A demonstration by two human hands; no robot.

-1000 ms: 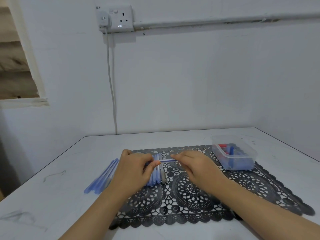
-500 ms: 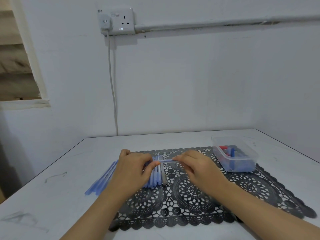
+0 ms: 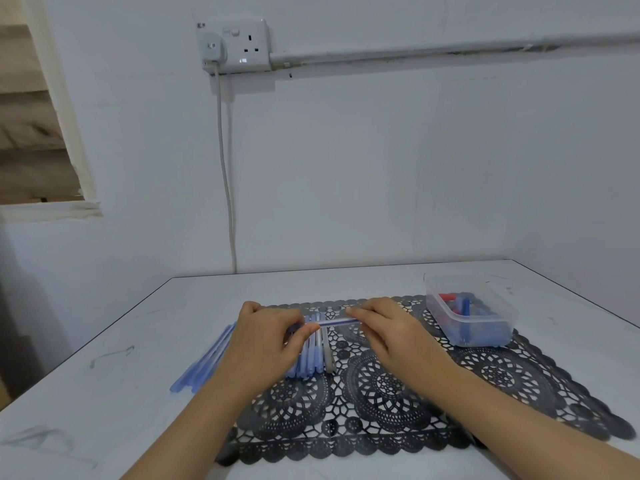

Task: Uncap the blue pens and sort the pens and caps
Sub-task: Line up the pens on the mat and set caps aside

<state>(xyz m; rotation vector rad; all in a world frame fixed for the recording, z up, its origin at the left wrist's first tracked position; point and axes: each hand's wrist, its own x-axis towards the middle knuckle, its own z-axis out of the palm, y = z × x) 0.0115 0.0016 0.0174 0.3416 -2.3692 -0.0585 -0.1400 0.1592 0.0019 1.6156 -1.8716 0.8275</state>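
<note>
One white table (image 3: pixel 311 285) fills the lower half of the view, and a black lace mat (image 3: pixel 381 393) is spread over its middle. At the mat's far right corner a clear plastic container (image 3: pixel 509 320) is set. Blue caps (image 3: pixel 465 308) and at least one red cap (image 3: pixel 448 296) are seen lying inside it, so part of the sorting is judged to be done.

Both hands are raised just above the far half of the mat. The left hand (image 3: pixel 266 341) is curled around one end of a single blue pen (image 3: pixel 337 322), with the thumb laid along the barrel. The right hand (image 3: pixel 391 334) pinches the other end between thumb and bent fingers. The pen is held level between them, crosswise to the rest. Which end bears the cap cannot be told for certain, and no gap between cap and barrel is visible. The step in hand is judged to be the pulling apart.

Under the left hand a row of blue pens (image 3: pixel 311 358) lies side by side on the mat, with one grey pen (image 3: pixel 328 355) at its right edge. A second bundle of pale blue pens (image 3: pixel 204 362) is laid on the bare table, left of the mat. Whether either group is capped is too small to tell. The held pen is not yet sorted, and more pens are likely left to be uncapped.
</note>
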